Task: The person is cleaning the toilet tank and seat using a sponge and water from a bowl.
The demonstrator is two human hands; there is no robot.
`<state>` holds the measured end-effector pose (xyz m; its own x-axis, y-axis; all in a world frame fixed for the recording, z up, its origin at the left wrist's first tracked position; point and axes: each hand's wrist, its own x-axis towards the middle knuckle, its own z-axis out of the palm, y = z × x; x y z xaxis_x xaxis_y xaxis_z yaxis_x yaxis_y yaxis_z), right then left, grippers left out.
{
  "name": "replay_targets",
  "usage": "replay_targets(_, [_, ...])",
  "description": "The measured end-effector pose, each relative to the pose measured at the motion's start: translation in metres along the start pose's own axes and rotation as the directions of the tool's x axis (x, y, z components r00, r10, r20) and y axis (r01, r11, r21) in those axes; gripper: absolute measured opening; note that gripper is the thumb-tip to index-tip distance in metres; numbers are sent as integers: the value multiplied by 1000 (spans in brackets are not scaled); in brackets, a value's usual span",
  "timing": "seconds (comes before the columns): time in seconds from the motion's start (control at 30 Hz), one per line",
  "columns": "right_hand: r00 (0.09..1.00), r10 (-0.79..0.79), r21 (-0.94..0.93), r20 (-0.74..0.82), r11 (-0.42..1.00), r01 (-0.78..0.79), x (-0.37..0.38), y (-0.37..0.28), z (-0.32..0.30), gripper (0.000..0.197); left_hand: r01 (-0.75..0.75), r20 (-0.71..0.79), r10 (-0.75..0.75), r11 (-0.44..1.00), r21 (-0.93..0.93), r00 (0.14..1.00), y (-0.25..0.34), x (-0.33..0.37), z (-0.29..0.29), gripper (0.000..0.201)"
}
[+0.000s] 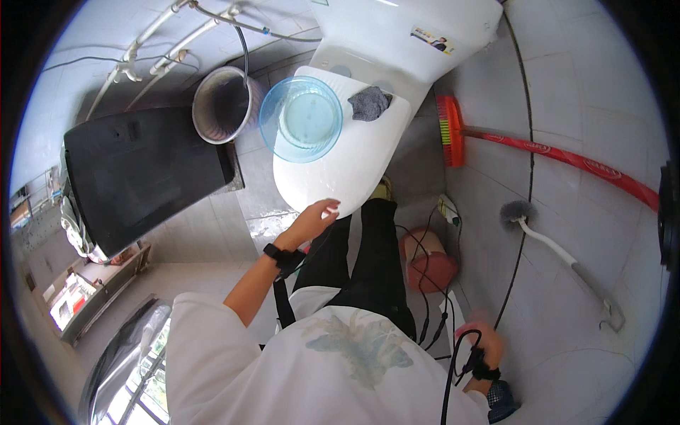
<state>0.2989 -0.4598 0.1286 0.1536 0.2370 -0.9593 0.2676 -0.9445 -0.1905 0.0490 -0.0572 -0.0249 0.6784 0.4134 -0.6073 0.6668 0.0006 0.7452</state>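
My left hand (314, 219) is at the front edge of a white toilet lid (319, 185). Its fingers are loosely bent, with a gap by the thumb and nothing clear between them; I cannot tell whether it touches the lid. On the closed lid stand a clear blue plastic basin (269, 134) and a crumpled grey cloth (370, 104). Down at my right side, my right hand (483, 341) is smeared by motion near black cables (453, 365). Whether it holds anything is hidden by the blur.
Left of the toilet are a bucket (203, 113) with a hose and a large black panel (142, 177). A red-handled broom (451, 131) and a grey toilet brush (518, 214) are by the right wall. A reddish bin (432, 271) sits among loose cables.
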Motion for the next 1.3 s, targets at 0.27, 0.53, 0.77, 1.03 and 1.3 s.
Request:
replay_targets(0.27, [850,-444,567,284,793,225,-55,-101,45,35,-51,703,-326,888,457,632,73,-82,-18,47])
replay_targets(0.53, [889,226,460,-400,887,-18,-96,17,35,17,-77,594,-355,812,578,722,90,-107,-32,62])
replay_targets(0.77, [774,-595,663,219,672,329,-168,-66,15,59,-7,552,-310,868,496,774,111,-108,-40,46])
replay_targets(1.03, [73,-233,242,-970,-879,412,-127,-94,52,105,-163,486,-10,936,313,874,136,-89,-28,32])
replay_targets(1.3, [-410,341,-369,-846,-929,-13,-226,-43,-38,31,-200,379,86,941,272,921,154,-81,-27,23])
